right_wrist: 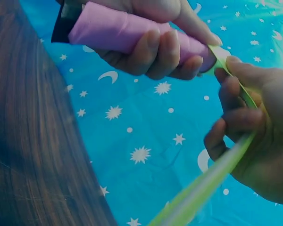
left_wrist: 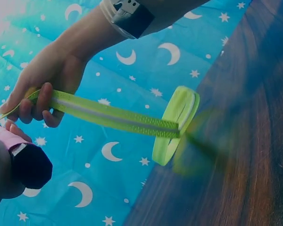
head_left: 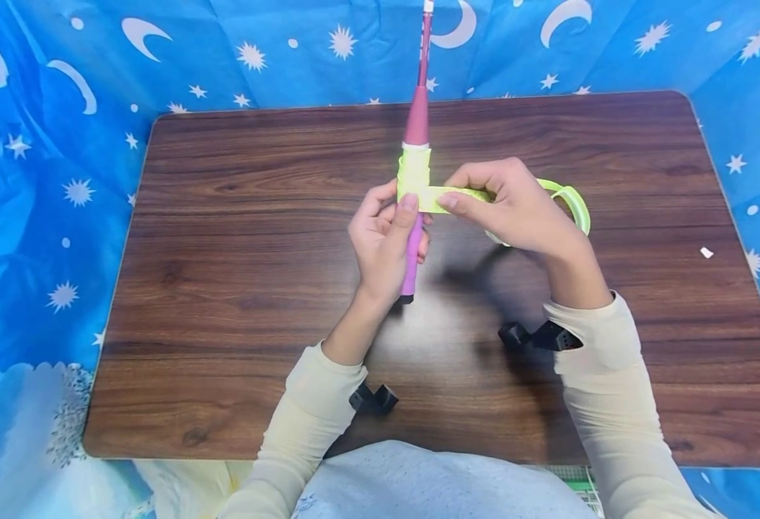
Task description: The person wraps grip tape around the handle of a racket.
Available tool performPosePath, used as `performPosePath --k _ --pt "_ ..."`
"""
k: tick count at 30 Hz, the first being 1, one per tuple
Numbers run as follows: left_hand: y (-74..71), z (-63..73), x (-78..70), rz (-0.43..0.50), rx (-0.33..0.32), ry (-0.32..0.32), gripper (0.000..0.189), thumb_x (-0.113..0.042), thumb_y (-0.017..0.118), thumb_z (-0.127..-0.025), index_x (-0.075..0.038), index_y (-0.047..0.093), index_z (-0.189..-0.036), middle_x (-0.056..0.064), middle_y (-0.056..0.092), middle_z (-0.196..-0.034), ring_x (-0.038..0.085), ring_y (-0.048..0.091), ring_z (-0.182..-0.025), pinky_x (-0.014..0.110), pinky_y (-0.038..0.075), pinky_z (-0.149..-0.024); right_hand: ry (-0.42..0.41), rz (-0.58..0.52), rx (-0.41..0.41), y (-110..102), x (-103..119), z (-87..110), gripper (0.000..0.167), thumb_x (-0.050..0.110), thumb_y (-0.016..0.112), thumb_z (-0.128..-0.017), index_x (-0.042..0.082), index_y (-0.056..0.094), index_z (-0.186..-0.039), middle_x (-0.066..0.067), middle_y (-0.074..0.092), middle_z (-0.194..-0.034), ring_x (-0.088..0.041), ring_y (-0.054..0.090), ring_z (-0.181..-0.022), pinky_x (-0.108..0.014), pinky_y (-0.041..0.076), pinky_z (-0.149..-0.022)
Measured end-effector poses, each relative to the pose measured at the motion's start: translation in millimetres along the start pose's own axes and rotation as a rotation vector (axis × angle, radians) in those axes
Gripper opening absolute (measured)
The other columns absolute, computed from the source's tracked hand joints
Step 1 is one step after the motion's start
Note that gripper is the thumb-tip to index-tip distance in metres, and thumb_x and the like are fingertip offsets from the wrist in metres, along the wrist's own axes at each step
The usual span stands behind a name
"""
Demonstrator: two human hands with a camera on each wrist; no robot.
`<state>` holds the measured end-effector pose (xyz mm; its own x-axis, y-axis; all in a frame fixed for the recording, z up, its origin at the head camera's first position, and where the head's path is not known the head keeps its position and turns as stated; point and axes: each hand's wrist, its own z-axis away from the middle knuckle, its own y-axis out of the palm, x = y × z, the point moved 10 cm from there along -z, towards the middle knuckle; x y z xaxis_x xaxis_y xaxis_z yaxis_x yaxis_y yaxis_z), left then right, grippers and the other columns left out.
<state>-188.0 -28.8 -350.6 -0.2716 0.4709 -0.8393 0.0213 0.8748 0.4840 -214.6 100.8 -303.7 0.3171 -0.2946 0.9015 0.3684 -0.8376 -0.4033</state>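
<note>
A racket with a dark pink shaft (head_left: pixel 425 54) and cone (head_left: pixel 417 119) points away from me over the table. Its purple handle (head_left: pixel 412 252) ends in a black butt cap (left_wrist: pixel 30 167). Bright yellow-green grip tape (head_left: pixel 414 169) is wound round the upper handle, below a white band. My left hand (head_left: pixel 380 241) holds the handle, thumb on the lowest turn of tape. To the right, my right hand (head_left: pixel 516 205) pinches the strip between thumb and fingers, stretched out from the handle. The tape's loose tail (left_wrist: pixel 108 113) runs past that hand into a hanging loop.
The brown wood-grain table (head_left: pixel 237 288) lies beneath both hands. A small white scrap (head_left: pixel 707 252) is near its right edge. Blue cloth (head_left: pixel 328 65) with moons and stars hangs behind and at the sides. Black wrist cameras (head_left: pixel 538 336) stick out from the cream sleeves.
</note>
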Motion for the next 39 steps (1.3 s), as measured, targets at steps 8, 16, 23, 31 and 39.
performPosePath --k 8,16,23,31,39 --pt "10.2 1.4 7.8 0.157 0.102 -0.153 0.019 -0.002 0.042 -0.102 -0.007 0.058 -0.111 -0.005 0.065 -0.067 0.005 0.05 -0.04 0.019 0.038 -0.034 -0.06 -0.117 0.049 0 -5 1.3 0.015 -0.001 0.063 -0.097 -0.001 0.069 -0.083 0.008 0.045 -0.055 -0.007 0.036 -0.045 -0.028 0.026 -0.039" --pt "26.4 10.7 18.6 0.329 0.269 -0.348 0.028 -0.015 0.03 -0.109 -0.018 0.058 -0.111 -0.002 0.063 -0.072 0.007 0.047 -0.042 0.022 0.036 -0.036 -0.076 -0.28 -0.012 1 -15 -5.2 0.039 0.046 0.08 -0.082 0.009 0.068 -0.078 0.007 0.048 -0.056 -0.008 0.037 -0.045 -0.025 0.026 -0.04" --pt "35.0 18.7 24.7 0.425 0.367 -0.449 0.023 -0.032 0.036 -0.11 -0.019 0.055 -0.107 -0.003 0.064 -0.077 0.006 0.048 -0.044 0.02 0.034 -0.038 -0.099 -0.418 0.024 8 -17 -9.9 0.053 0.045 0.083 -0.075 0.009 0.072 -0.112 0.009 0.075 -0.097 0.0 0.053 -0.059 -0.013 0.041 -0.048" --pt "34.6 21.4 34.8 0.367 0.39 -0.535 0.027 -0.037 0.04 -0.108 -0.015 0.056 -0.109 -0.003 0.071 -0.082 0.009 0.056 -0.053 0.022 0.044 -0.046 -0.232 -0.388 0.112 12 -3 -4.5 0.027 0.014 0.074 -0.093 0.011 0.072 -0.12 0.007 0.078 -0.113 -0.006 0.07 -0.102 -0.018 0.055 -0.088" --pt "16.4 12.3 35.0 0.001 0.113 -0.434 0.028 -0.021 0.032 -0.112 0.0 0.048 -0.121 -0.002 0.069 -0.082 0.008 0.065 -0.054 0.024 0.056 -0.05 -0.148 -0.353 -0.02 2 -10 -0.4 0.028 -0.016 0.065 -0.088 -0.012 0.069 -0.115 0.01 0.078 -0.103 -0.002 0.073 -0.09 -0.016 0.06 -0.079"
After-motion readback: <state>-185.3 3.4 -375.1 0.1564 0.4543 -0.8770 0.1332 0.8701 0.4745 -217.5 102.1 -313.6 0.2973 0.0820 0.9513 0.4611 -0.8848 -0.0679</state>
